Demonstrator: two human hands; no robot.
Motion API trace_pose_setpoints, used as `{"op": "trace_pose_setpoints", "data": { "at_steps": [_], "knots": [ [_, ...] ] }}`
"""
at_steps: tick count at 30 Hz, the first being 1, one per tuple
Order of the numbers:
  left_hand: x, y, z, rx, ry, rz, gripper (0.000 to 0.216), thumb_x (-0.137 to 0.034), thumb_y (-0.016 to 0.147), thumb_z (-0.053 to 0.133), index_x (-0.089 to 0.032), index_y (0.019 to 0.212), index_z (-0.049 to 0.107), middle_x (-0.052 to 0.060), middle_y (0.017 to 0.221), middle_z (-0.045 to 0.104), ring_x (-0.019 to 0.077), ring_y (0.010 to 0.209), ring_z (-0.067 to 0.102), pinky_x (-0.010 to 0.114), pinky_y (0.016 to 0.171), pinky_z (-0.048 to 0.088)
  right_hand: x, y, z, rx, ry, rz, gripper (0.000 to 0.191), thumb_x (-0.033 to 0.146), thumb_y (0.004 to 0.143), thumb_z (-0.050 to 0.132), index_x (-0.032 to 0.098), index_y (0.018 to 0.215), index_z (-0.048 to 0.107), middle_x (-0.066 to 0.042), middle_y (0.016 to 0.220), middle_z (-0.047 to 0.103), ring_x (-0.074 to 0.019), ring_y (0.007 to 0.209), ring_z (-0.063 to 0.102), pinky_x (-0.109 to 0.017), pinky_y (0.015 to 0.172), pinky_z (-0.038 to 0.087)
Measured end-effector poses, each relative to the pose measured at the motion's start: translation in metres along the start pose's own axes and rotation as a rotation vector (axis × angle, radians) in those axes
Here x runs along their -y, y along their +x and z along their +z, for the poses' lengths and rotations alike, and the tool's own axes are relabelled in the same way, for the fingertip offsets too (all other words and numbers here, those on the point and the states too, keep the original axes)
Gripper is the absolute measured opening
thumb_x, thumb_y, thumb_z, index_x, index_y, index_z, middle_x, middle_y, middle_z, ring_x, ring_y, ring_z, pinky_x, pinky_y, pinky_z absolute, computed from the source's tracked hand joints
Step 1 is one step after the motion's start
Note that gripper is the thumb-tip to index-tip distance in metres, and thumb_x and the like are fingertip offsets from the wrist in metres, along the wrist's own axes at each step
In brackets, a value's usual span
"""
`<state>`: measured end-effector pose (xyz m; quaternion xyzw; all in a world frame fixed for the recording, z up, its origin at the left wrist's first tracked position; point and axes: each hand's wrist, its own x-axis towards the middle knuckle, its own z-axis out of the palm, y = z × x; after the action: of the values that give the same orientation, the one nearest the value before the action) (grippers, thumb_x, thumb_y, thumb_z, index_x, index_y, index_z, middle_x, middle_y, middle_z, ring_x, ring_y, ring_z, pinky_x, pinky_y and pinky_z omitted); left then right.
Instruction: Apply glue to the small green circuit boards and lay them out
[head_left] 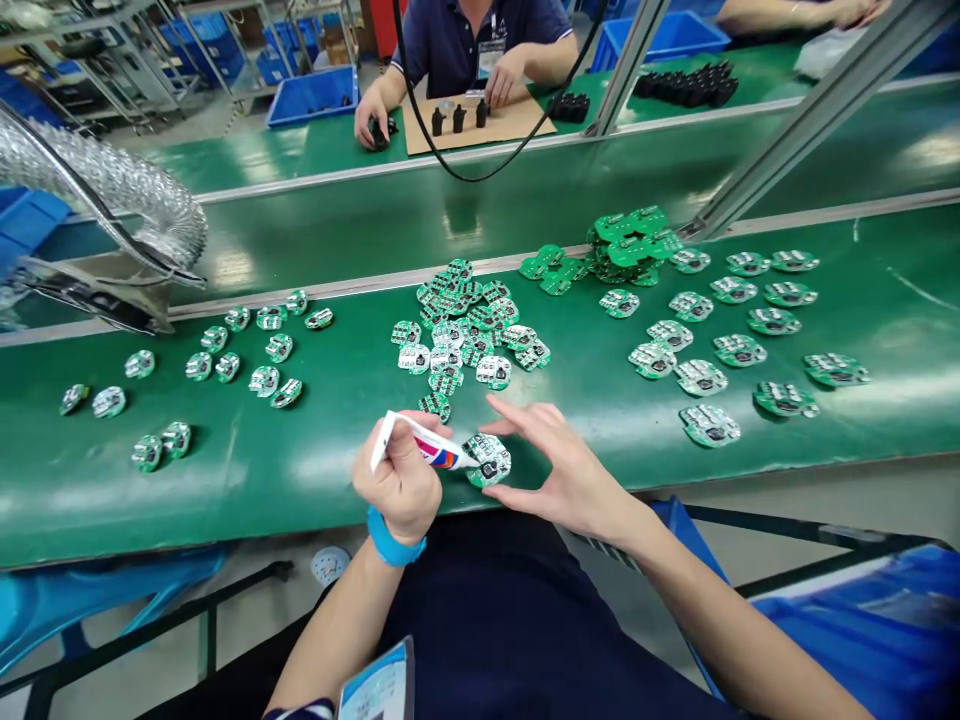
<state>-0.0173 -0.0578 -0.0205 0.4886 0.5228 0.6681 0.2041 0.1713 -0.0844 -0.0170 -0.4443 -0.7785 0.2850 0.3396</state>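
Note:
A white tube with a blue, red and pink print [436, 450] is squeezed in my left hand [401, 480], its narrow nozzle pointing right. The nozzle tip meets a round green-and-white circuit board [491, 462] near a black part on its face. My right hand [562, 465] steadies this board between thumb at the lower edge and a finger at the upper edge, with the index finger raised. Just beyond the hands lies a heap of similar circuit boards [457, 320], some overlapping.
On the green bench [337, 400], small boards with raised parts [264, 380] are scattered left and single boards [709, 425] right. Stacked panels [634, 245] stand behind. A silver duct [112, 185] is at left, a hanging cable [469, 178] ahead. Opposite sits a co-worker [480, 40].

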Motion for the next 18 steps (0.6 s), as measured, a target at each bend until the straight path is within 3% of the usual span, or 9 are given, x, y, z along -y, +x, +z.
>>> {"op": "trace_pose_setpoints", "data": {
  "at_steps": [9, 18],
  "knots": [
    [-0.0014, -0.0035, -0.0082, 0.029, 0.093, 0.188, 0.046, -0.044, 0.108, 0.051, -0.018, 0.074, 0.07, 0.001, 0.06, 0.071, 0.0119, 0.048, 0.065, 0.024, 0.052, 0.051, 0.005, -0.0026, -0.0019, 0.002, -0.006, -0.041, 0.101, 0.026, 0.088, 0.081, 0.036, 0.168, 0.02, -0.005, 0.129, 0.071, -0.0306, 0.113, 0.061, -0.054, 0.104, 0.046],
    [-0.0018, -0.0007, -0.0083, -0.029, 0.179, 0.367, 0.044, -0.041, 0.107, 0.053, -0.017, 0.074, 0.07, 0.001, 0.058, 0.07, 0.0121, 0.046, 0.064, 0.024, 0.05, 0.049, 0.0106, -0.0063, -0.0038, -0.025, -0.011, -0.077, 0.099, 0.023, 0.09, 0.078, 0.034, 0.168, 0.019, -0.005, 0.129, 0.072, -0.0284, 0.109, 0.061, -0.051, 0.103, 0.046]
  ]
}}
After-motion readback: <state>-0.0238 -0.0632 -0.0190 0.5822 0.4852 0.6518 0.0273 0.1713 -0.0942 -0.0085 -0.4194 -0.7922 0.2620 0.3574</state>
